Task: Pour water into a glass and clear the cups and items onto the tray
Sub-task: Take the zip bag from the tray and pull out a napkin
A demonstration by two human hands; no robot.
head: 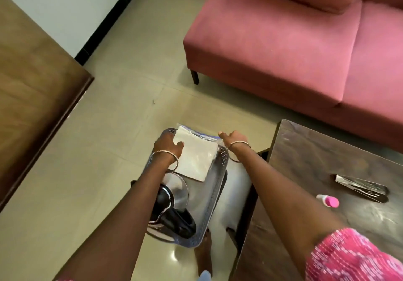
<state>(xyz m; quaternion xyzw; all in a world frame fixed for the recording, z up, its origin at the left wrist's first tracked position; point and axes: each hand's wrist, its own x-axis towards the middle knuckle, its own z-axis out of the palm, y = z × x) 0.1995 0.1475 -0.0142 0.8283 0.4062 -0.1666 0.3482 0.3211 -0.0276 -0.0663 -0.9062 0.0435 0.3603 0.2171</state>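
Note:
I carry a shiny metal tray (214,195) with a perforated rim above the tiled floor. My left hand (168,146) grips its far left rim, thumb lying on a white napkin (196,156) at the tray's far end. My right hand (233,139) grips the far right rim. A black jug with a chrome rim (172,213) and a clear glass (177,185) stand in the tray's near half, partly hidden by my left forearm.
A dark wooden coffee table (316,171) is at my right, with a pink-capped bottle (328,200) and a silvery packet (361,187) on it. A pink sofa (283,45) stands ahead, and a brown wooden table (32,73) is on the left. Tiled floor lies between them.

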